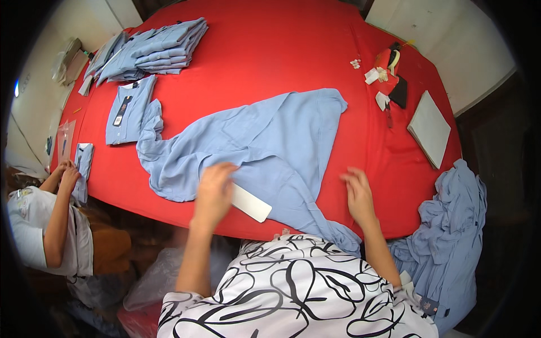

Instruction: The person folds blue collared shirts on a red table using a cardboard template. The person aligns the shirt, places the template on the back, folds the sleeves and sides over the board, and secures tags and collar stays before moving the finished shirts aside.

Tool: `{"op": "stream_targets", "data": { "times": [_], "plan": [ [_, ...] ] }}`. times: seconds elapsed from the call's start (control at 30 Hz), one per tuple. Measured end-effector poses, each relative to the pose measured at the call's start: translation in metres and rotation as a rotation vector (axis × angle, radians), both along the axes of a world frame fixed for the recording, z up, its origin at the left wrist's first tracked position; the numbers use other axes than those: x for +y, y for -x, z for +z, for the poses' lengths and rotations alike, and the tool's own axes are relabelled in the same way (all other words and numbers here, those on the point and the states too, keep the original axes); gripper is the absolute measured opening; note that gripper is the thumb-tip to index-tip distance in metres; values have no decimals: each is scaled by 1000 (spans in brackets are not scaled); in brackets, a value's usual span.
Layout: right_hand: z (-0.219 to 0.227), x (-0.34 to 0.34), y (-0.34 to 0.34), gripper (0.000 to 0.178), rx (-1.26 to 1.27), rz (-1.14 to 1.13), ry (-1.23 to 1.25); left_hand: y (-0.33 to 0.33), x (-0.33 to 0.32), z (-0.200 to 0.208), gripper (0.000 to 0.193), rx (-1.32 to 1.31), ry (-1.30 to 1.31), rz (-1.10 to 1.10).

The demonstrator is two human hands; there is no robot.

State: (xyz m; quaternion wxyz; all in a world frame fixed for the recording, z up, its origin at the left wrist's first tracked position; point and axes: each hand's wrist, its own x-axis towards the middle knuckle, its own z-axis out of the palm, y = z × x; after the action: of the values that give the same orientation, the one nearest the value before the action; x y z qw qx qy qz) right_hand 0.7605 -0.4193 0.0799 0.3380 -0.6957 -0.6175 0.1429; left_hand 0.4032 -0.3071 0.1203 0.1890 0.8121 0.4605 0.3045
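Note:
A light blue shirt (265, 141) lies spread out and rumpled across the red table (282, 50). My left hand (214, 188) rests on the shirt's near part, fingers on the cloth, next to a white flat card (251, 203) lying on the shirt by the table's near edge. My right hand (358, 188) hovers over the red cloth just right of the shirt's lower corner, fingers apart and blurred, holding nothing that I can see.
A stack of folded blue shirts (155, 48) sits far left, one folded shirt (128, 110) nearer. A white board pile (431, 128) and small items (389, 70) lie at right. Unfolded blue shirts (451, 236) hang off the right edge. Another person (51, 219) works at left.

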Motion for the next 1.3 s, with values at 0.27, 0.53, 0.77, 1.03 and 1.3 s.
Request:
{"op": "stream_targets", "data": {
  "times": [0.27, 0.53, 0.77, 1.03, 1.3],
  "plan": [
    [-15, 196, -36, 55, -374, -54, -83, -94, -40, -36, 48, 213, 117, -535],
    [-10, 162, -56, 30, -189, 65, 70, 73, -78, -10, 24, 173, 509, -139],
    [50, 51, -50, 25, -25, 154, 416, 208, -82, 74, 35, 89, 536, 308],
    [64, 67, 69, 18, -55, 196, 268, 153, -32, 66, 31, 184, 362, 150],
    [-22, 168, 195, 11, 261, 210, -82, 84, 37, -80, 47, 287, -197, 158]
  ]
}}
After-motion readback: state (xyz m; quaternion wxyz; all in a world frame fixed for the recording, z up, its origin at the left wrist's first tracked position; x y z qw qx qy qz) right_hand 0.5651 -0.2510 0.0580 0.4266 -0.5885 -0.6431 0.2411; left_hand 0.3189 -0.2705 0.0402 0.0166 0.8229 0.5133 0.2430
